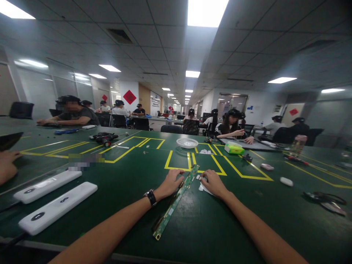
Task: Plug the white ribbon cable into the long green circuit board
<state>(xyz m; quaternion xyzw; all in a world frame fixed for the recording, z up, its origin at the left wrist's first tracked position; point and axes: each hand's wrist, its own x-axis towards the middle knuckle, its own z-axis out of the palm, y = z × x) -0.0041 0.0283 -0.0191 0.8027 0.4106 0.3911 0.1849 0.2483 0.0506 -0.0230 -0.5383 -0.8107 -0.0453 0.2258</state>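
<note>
While colleagues bend over their own desks behind, a person's left hand (173, 181) rests at the far end of a long green circuit strip (176, 202), its fingers bent; from where I stand I cannot tell whether they pinch the edge. The right hand (213, 182) curls over white scraps (201, 188) just right of the strip, its grip likewise hidden. The strip slants across the near middle of the table, far end to the right.

A careless pull at that far end could swing the long near end sideways, and the dark flaps (158, 224) along its left side look liable to bend if a wrist presses on them. A sweep of the right hand might scatter the light scraps.

Yellow tape (189, 160) marks out the green tabletop (126, 183). A white dish (187, 146) sits beyond the hands, a bright green packet (234, 149) to its right; two white power strips (57, 209) lie at near left. Farther off, a co-worker in a dark shirt (89, 118) leans on the table's left side. Light panels (208, 13) run down the ceiling above a red diamond (129, 97) on the wall.
</note>
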